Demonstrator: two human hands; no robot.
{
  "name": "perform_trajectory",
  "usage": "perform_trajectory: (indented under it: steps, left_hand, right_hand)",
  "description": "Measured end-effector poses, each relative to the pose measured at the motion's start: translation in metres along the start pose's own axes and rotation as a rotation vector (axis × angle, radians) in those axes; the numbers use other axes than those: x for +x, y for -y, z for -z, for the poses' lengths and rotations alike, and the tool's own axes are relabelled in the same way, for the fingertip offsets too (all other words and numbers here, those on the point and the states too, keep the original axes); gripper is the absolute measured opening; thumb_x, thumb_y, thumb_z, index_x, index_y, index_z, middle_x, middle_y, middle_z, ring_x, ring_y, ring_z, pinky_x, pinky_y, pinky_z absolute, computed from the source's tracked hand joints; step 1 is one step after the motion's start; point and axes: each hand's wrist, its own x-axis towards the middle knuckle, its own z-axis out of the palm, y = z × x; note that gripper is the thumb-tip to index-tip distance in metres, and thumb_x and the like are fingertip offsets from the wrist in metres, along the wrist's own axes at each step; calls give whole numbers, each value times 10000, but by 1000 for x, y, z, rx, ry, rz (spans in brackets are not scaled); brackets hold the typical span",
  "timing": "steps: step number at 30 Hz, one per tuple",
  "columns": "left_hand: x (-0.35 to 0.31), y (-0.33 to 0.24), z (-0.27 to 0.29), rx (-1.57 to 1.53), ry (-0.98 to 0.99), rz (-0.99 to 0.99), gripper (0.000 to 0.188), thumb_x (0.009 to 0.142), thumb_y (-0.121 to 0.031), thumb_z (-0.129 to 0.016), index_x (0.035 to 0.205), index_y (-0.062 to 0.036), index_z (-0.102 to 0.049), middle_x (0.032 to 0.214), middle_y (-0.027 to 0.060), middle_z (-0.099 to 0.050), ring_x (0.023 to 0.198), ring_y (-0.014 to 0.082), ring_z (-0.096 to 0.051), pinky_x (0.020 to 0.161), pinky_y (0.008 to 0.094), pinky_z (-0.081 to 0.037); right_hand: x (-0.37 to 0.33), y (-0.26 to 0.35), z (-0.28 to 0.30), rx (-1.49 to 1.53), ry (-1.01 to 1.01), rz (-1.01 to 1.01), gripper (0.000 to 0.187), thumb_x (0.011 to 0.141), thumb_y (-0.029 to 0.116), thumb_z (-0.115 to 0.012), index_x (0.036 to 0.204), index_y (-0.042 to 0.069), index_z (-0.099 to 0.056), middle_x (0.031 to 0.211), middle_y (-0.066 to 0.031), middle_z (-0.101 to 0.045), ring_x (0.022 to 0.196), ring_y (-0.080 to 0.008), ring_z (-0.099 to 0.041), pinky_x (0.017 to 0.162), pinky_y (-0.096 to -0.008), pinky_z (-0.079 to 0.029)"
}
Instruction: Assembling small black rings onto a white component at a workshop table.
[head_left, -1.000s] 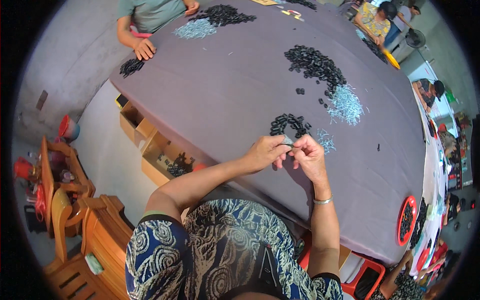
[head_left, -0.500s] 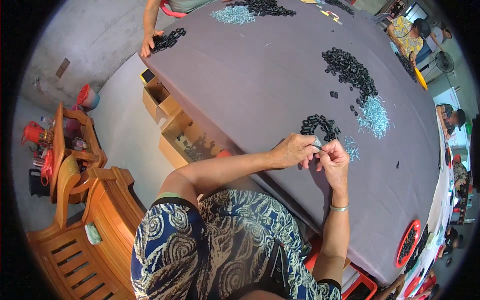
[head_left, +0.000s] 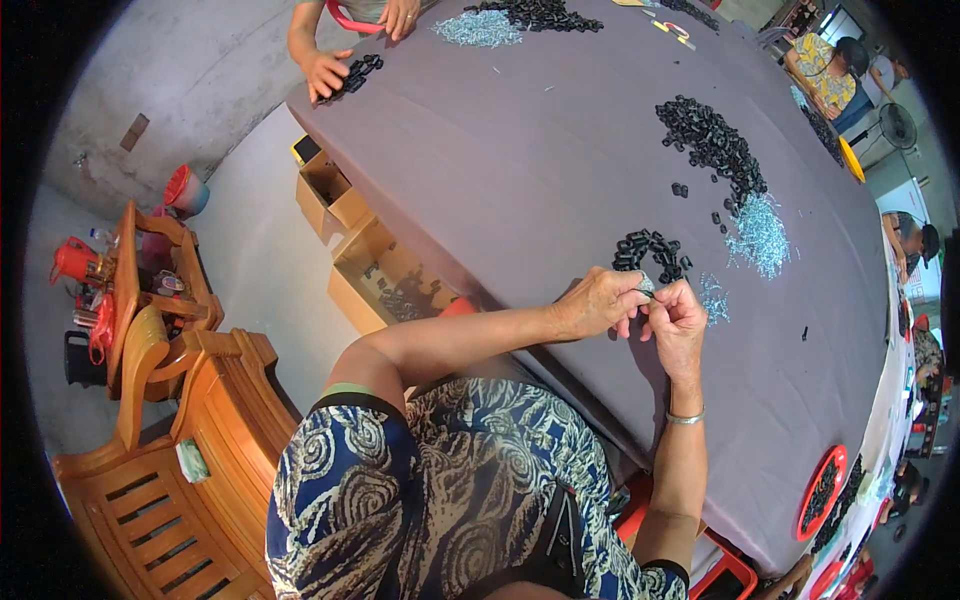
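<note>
Just above the near part of the cloth-covered table (head_left: 530, 170), my two hands meet fingertip to fingertip. My left hand (head_left: 598, 302) is closed in a pinch, with a pale grey patch showing by its fingertips. Opposite it, my right hand (head_left: 680, 322) pinches too. Between them is a small black piece (head_left: 651, 294), mostly hidden by the fingers. A curved heap of small black plastic parts (head_left: 632, 247) lies just beyond the hands. Next to my right hand is a scatter of tiny silvery-blue metal pieces (head_left: 714, 298).
Farther off lie a larger heap of black parts (head_left: 708, 140) and a silvery-blue pile (head_left: 762, 238). Another person's hand (head_left: 322, 74) is at the far left corner. Cardboard boxes (head_left: 362, 290) stand below the table's left edge. A red tray (head_left: 822, 492) sits at right.
My hands keep the same pinch, almost unmoved; the whole view has shifted slightly. At the far left corner, the other person's second hand has come into view.
</note>
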Motion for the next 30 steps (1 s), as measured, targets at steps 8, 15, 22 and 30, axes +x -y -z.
perform_trajectory:
  steps: [8, 15, 22, 30]
  left_hand:
    - [1, 0, -2, -21, 6, 2, 186, 926, -147, -483, 892, 11, -575, 695, 67, -579, 556, 152, -640, 477, 283, -531]
    - [1, 4, -2, -18, 20, -25, 186, 930, -152, -486, 852, 5, -551, 696, 60, -578, 557, 144, -633, 482, 279, -520]
    - [0, -2, -3, -24, 5, -99, 172, 923, -147, -506, 847, 0, -554, 737, 60, -576, 606, 129, -612, 541, 266, -507]
    - [7, 2, 2, 131, -43, -484, 142, 868, -54, -595, 998, -7, -630, 995, 55, -481, 953, 157, -512, 824, 278, -446]
  right_hand:
    - [1, 0, 5, -4, -17, -16, 90, 865, -64, -511, 839, 21, -500, 722, -24, -577, 547, -42, -507, 429, -176, -439]
    - [1, 9, 6, 20, -17, -70, 87, 869, -41, -531, 812, 23, -513, 710, -29, -581, 527, -51, -511, 431, -182, -437]
    - [0, 11, 7, 180, -10, -104, 114, 882, 36, -592, 815, 42, -501, 695, -30, -572, 528, -59, -509, 422, -189, -432]
    - [0, 14, 11, 487, 102, -284, 150, 879, 130, -620, 845, 92, -479, 698, -13, -568, 515, -44, -480, 399, -198, -432]
